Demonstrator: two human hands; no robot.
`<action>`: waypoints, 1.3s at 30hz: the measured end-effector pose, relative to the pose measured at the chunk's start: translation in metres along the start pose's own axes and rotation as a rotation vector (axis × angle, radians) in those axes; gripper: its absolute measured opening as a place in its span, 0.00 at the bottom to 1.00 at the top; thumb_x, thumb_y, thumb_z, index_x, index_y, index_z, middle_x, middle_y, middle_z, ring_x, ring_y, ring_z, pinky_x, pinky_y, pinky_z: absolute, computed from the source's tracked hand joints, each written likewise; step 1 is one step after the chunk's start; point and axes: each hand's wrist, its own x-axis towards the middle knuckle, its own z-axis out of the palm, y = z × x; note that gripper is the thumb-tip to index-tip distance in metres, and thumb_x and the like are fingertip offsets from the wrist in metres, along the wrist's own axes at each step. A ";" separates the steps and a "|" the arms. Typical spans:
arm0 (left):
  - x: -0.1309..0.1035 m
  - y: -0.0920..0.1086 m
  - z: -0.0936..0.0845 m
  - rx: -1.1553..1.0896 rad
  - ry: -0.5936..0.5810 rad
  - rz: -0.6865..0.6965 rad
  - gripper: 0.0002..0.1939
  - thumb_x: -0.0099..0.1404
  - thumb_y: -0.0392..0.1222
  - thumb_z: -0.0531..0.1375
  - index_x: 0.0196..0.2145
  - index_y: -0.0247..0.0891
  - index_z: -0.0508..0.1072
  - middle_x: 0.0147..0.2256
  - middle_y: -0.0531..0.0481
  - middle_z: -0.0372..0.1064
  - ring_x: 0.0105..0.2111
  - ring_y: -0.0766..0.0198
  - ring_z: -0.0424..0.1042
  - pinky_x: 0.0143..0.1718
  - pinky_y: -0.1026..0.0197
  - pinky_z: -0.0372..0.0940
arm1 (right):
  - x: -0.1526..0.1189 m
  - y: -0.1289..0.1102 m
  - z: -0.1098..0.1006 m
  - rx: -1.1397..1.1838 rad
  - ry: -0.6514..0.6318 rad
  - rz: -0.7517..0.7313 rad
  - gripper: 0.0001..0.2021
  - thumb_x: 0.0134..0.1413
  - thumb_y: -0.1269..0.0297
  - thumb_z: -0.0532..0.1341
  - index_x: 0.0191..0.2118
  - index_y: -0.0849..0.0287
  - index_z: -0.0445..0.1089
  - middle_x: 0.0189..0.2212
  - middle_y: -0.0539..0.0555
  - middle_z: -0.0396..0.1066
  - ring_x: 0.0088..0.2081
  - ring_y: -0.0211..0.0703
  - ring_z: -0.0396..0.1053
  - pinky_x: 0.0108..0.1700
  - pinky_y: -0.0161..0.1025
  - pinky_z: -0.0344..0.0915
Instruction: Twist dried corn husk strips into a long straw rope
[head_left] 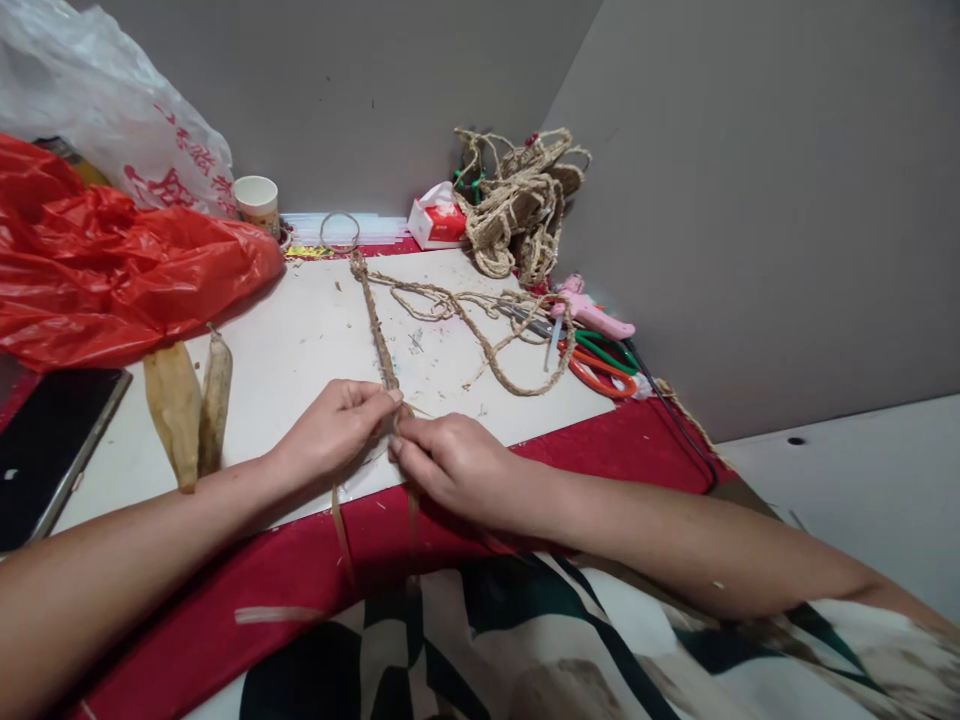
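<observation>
Twisting or braiding, apparently; left hand point(337, 425) and right hand point(457, 465) both pinched on straw cord point(377, 330) at its near end, over white board point(300, 320); next move likely calls for even tension

Moderate, fairly even indoor light, apparently overhead. Highlights on red bag point(142, 260), 9 o'clock. Shadow below right hand point(454, 462) on red cloth point(375, 528), 6 o'clock. Patterned fabric point(555, 640), 5 o'clock, soft; wide-angle stretch toward edges.

Left hand point(341, 425): you pinch brown twisted-fibre cord point(376, 330)
Right hand point(454, 465): you grip its near end
Beneath: flat white board point(300, 335)
</observation>
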 end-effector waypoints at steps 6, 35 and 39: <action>-0.001 0.003 -0.001 -0.064 0.020 -0.070 0.09 0.58 0.41 0.60 0.25 0.33 0.70 0.15 0.57 0.58 0.15 0.74 0.51 0.18 0.67 0.45 | -0.016 -0.009 -0.031 0.055 -0.290 -0.149 0.15 0.61 0.61 0.52 0.27 0.62 0.67 0.20 0.50 0.63 0.22 0.33 0.57 0.28 0.33 0.53; -0.022 0.035 0.009 1.177 0.045 0.108 0.18 0.67 0.46 0.46 0.31 0.35 0.71 0.27 0.46 0.70 0.26 0.63 0.65 0.29 0.62 0.54 | 0.018 0.021 -0.007 1.288 -0.098 0.367 0.14 0.60 0.63 0.52 0.25 0.62 0.62 0.10 0.39 0.44 0.11 0.26 0.38 0.13 0.27 0.35; -0.030 0.028 0.040 1.394 0.163 -0.019 0.16 0.67 0.44 0.46 0.40 0.36 0.71 0.30 0.41 0.72 0.27 0.59 0.68 0.28 0.60 0.52 | 0.013 0.020 -0.009 1.413 -0.160 0.353 0.15 0.58 0.66 0.52 0.21 0.59 0.52 0.10 0.40 0.45 0.12 0.25 0.38 0.14 0.26 0.35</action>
